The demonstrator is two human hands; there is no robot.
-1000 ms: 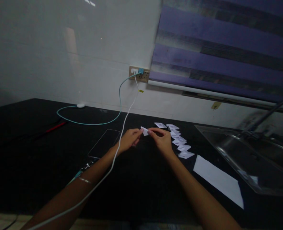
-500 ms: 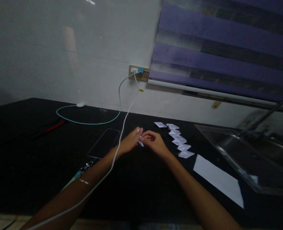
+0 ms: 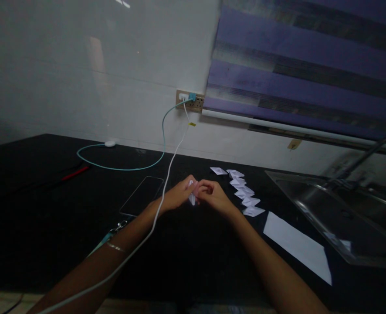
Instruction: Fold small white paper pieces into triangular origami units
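My left hand (image 3: 177, 195) and my right hand (image 3: 214, 197) meet over the middle of the black countertop (image 3: 49, 209). Together they pinch a small white folded piece of paper (image 3: 192, 197), mostly hidden between the fingers. Just to the right of my right hand lies a row of several small folded white papers (image 3: 244, 191). A larger white sheet of paper (image 3: 296, 245) lies flat nearer the front edge, on the right.
A dark phone (image 3: 141, 196) lies left of my left hand. A white cable (image 3: 170, 163) and a teal cable (image 3: 121, 167) run from the wall socket (image 3: 189, 100) across the counter. A steel sink (image 3: 340, 216) with a tap is at the right. A red pen (image 3: 75, 173) lies far left.
Both hands have come lower and closer together; the small paper, earlier held up open between the fingertips, is now pressed between them and mostly covered.
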